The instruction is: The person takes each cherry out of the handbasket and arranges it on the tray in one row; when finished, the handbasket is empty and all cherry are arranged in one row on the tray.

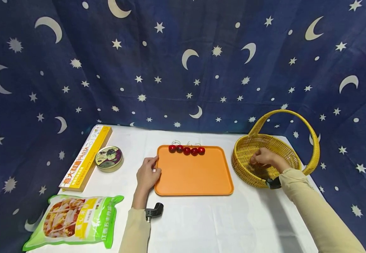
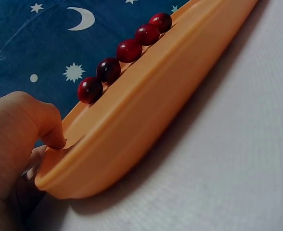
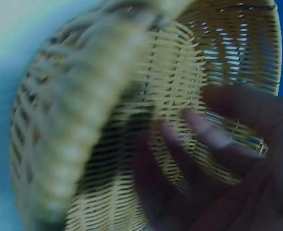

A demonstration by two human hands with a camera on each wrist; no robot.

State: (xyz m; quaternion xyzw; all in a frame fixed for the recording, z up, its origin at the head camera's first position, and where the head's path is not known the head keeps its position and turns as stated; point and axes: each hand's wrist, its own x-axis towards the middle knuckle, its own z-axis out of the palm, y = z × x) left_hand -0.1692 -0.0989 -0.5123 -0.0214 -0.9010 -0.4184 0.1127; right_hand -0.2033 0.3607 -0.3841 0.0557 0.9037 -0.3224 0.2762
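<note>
My left hand (image 1: 148, 174) holds the left edge of an orange tray (image 1: 192, 175); in the left wrist view the thumb (image 2: 52, 126) hooks over its rim. Along the tray's far side, several dark red cherries (image 1: 187, 151) with stems sit in a row. My right hand (image 1: 266, 158) reaches inside a yellow wicker basket (image 1: 243, 168), under its tall arched handle (image 1: 314, 147). Seen from the right wrist, that hand's fingers (image 3: 204, 130) are apart and loosely bent over the woven bottom, with nothing visible between them.
On the left of the white-covered table (image 1: 186, 225) lie a long yellow-and-white pasta box (image 1: 86, 158), a round tin (image 1: 109, 159) and a green food bag (image 1: 75, 219). A dark blue curtain (image 1: 167, 59) with moons and stars hangs behind and at both sides.
</note>
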